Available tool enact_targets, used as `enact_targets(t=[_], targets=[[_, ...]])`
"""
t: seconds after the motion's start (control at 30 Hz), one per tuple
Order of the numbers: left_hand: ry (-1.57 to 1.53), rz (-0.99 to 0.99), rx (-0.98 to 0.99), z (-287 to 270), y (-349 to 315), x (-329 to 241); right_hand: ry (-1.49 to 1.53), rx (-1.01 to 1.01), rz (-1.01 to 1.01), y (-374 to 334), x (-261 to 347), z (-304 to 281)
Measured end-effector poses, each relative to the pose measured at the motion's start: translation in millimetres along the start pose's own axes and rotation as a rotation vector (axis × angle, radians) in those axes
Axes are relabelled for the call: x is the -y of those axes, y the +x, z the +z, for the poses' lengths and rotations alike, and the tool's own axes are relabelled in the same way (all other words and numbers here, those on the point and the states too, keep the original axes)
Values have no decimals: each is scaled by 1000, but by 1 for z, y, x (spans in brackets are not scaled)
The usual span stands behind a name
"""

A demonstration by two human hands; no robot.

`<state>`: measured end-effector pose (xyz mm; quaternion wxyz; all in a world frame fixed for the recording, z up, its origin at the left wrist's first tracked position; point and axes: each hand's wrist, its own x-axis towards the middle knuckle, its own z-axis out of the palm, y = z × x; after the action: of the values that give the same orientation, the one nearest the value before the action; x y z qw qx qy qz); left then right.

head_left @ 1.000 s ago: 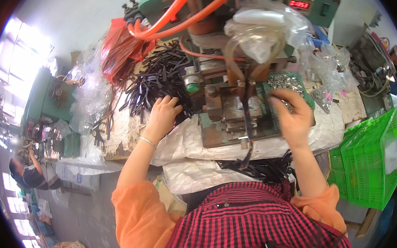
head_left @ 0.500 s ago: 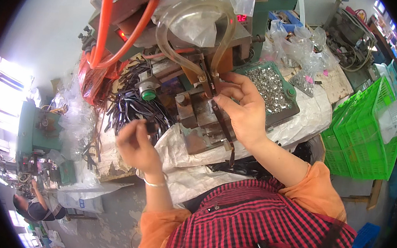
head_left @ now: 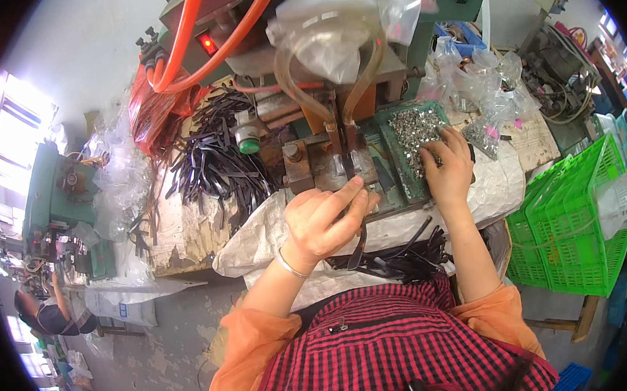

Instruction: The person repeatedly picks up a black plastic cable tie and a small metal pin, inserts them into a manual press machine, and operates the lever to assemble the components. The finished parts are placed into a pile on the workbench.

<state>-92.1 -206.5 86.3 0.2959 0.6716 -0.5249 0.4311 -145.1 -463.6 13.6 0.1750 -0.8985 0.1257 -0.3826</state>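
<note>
My left hand [head_left: 326, 222] is at the front of the machine's metal fixture [head_left: 297, 167], thumb and forefinger closed on a dark strip [head_left: 357, 251]. One end of the strip lies in the fixture; the other hangs down below my fingers. To the right, my right hand [head_left: 449, 169] reaches into a green tray [head_left: 402, 176] of small shiny metal pieces [head_left: 414, 133]. Its fingers are bent and drawn together among the pieces; whatever lies between the fingertips is hidden.
A heap of black strips [head_left: 221, 167] lies left of the fixture, beside a green push button [head_left: 249, 145]. More strips [head_left: 404, 256] rest near my apron. Orange hoses [head_left: 188, 27] and clear tubing [head_left: 285, 77] hang overhead. A green crate [head_left: 566, 220] stands at right.
My right hand has left the strip at the fixture and moved right to the tray. My left hand has come across from the left and taken hold of the strip.
</note>
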Motion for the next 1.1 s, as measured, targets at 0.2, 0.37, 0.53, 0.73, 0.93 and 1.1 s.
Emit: enact_targets(t=[0.2,0.37,0.53,0.73,0.93,1.1], targets=[[-70,-87,86,-13,11,-7,-80,50,-195,34,27,37],[117,-301,111,-86,-66,-14,115,-85,-121,0,4,3],[397,-994,-130,-137,-109,25,968,-415,678,-12,-18,8],[400,-655,265,-107,-96,106,925,-153,552,23,18,42],[383,-550,511,-71,-129,154,716,-73,441,12,27,10],[224,-824,48,-100,-108,121,550,-68,470,-36,-18,-37]])
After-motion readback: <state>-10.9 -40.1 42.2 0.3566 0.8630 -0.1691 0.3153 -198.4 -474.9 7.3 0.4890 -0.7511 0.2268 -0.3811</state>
